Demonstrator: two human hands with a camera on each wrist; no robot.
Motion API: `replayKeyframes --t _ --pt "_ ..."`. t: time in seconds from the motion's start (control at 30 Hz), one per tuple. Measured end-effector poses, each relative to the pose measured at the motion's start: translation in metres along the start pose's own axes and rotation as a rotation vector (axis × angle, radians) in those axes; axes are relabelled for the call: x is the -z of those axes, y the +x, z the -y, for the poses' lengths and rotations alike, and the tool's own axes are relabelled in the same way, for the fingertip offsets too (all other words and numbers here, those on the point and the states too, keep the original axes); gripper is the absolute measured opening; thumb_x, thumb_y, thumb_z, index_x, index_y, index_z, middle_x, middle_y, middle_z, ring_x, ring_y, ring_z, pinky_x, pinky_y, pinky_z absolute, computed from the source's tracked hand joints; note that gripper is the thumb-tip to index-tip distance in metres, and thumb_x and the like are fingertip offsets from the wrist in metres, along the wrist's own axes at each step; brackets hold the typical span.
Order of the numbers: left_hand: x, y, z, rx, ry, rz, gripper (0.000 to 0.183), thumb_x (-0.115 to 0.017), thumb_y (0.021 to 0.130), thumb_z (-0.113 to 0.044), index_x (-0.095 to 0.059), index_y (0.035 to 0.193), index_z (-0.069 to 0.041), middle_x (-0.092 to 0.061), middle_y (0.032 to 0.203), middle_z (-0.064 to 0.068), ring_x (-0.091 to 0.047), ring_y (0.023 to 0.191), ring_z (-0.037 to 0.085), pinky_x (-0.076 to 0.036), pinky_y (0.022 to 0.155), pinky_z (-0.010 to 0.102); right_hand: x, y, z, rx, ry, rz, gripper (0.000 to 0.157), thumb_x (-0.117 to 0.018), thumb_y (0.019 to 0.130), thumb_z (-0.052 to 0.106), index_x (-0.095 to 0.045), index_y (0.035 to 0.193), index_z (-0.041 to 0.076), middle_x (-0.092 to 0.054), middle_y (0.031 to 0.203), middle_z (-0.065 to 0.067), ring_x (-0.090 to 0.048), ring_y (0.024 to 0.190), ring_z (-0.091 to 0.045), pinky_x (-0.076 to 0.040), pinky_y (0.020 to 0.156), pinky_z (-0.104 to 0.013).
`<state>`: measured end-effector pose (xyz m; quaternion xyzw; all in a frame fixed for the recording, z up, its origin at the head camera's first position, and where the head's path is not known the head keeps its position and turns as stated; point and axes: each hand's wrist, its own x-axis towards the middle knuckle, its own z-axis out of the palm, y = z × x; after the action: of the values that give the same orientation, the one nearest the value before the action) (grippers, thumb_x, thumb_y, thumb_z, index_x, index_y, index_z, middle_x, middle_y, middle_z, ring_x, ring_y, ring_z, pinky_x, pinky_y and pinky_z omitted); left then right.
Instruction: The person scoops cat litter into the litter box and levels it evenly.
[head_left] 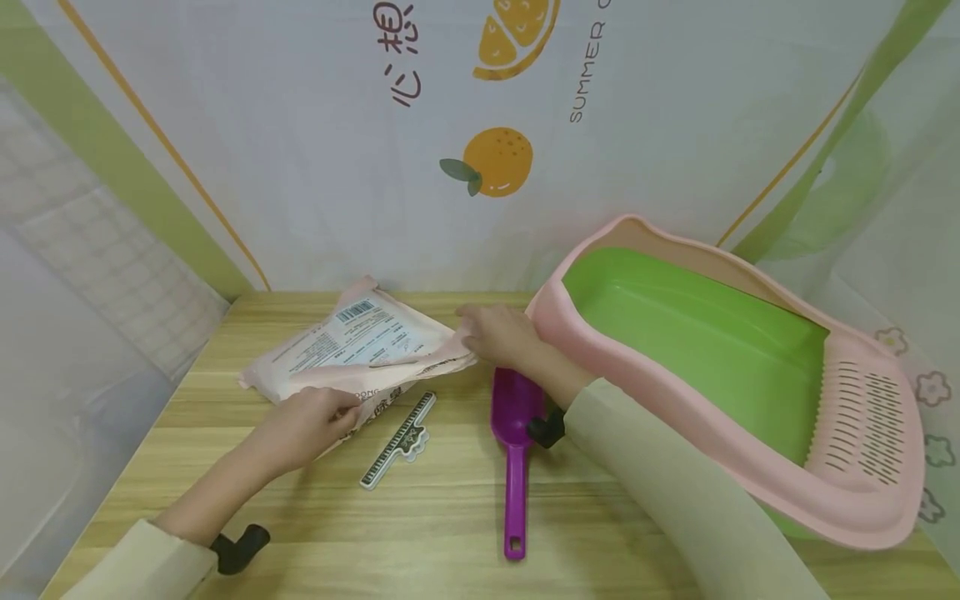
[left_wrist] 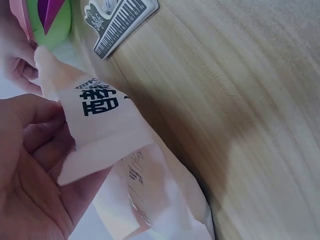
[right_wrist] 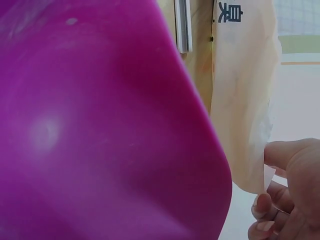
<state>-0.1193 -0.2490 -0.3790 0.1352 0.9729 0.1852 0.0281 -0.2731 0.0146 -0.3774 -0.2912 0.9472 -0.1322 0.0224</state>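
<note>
A pale pink printed bag (head_left: 360, 329) with a barcode label lies on the wooden table, its near edge lifted off the surface. My left hand (head_left: 311, 427) pinches the near left part of that edge; the left wrist view shows the bag's folded edge (left_wrist: 107, 145) between thumb and fingers. At the bag's right corner, my right hand (head_left: 501, 335) pinches the film between thumb and fingers, also seen in the right wrist view at the bag's end (right_wrist: 245, 125). Just in front of the bag lies a flat sealing clip (head_left: 397, 440) with a piano-key pattern.
A purple scoop (head_left: 516, 467) lies under my right wrist, its handle pointing towards me. To the right stands a large litter box with a pink rim (head_left: 750, 442) and a green basin (head_left: 697, 350). A white printed curtain (head_left: 337, 192) hangs behind the table.
</note>
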Motion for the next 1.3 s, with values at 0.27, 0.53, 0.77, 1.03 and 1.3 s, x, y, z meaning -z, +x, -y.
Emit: replayKeyframes --t 0.27,0.53,0.77,1.03,1.3 --pt "-0.001 0.001 -0.005 -0.008 0.076 -0.019 0.023 -0.068 0.094 -0.014 -0.070 0.072 -0.016 -0.048 0.056 -0.009 -0.040 0.052 0.006 -0.031 0.049 0.022 -0.003 -0.001 0.003 -0.012 -0.015 -0.025 0.047 -0.066 0.098 0.029 -0.056 0.144 0.020 -0.073 0.119 -0.006 -0.068 0.099 -0.024 -0.057 0.081 -0.041" --pt "0.000 0.002 -0.012 0.022 0.096 -0.044 0.015 -0.075 0.090 -0.016 -0.074 0.076 -0.012 -0.050 0.056 -0.008 -0.041 0.051 0.007 -0.029 0.048 0.021 -0.002 -0.010 0.015 -0.020 -0.064 -0.148 0.058 -0.060 0.101 0.034 -0.042 0.154 0.018 -0.070 0.127 -0.011 -0.071 0.098 -0.030 -0.058 0.076 -0.044" --pt "0.002 0.002 -0.012 0.001 0.132 -0.066 0.022 -0.076 0.089 -0.014 -0.069 0.068 -0.015 -0.051 0.055 -0.008 -0.041 0.051 0.007 -0.030 0.049 0.022 0.003 -0.032 0.039 0.056 -0.113 -0.415 0.041 -0.069 0.096 0.032 -0.062 0.130 0.012 -0.068 0.127 -0.009 -0.067 0.110 -0.027 -0.057 0.086 -0.040" --pt "0.006 0.003 -0.018 -0.073 0.244 -0.083 0.015 -0.076 0.090 -0.017 -0.074 0.075 -0.015 -0.060 0.063 -0.007 -0.045 0.058 0.010 -0.039 0.055 0.027 -0.015 -0.045 0.069 0.084 0.426 -0.111 0.024 -0.063 0.095 0.023 -0.075 0.079 0.010 -0.060 0.060 0.005 -0.044 0.051 -0.005 -0.035 0.048 -0.019" --pt "0.005 0.006 -0.023 -0.105 0.316 -0.106 0.027 -0.073 0.091 -0.018 -0.065 0.065 -0.017 -0.055 0.059 -0.005 -0.043 0.053 0.011 -0.037 0.050 0.028 -0.040 -0.038 0.080 -0.035 0.649 0.080 0.036 -0.062 0.099 0.032 -0.077 0.083 0.003 -0.073 0.072 -0.005 -0.058 0.056 -0.006 -0.039 0.051 -0.019"
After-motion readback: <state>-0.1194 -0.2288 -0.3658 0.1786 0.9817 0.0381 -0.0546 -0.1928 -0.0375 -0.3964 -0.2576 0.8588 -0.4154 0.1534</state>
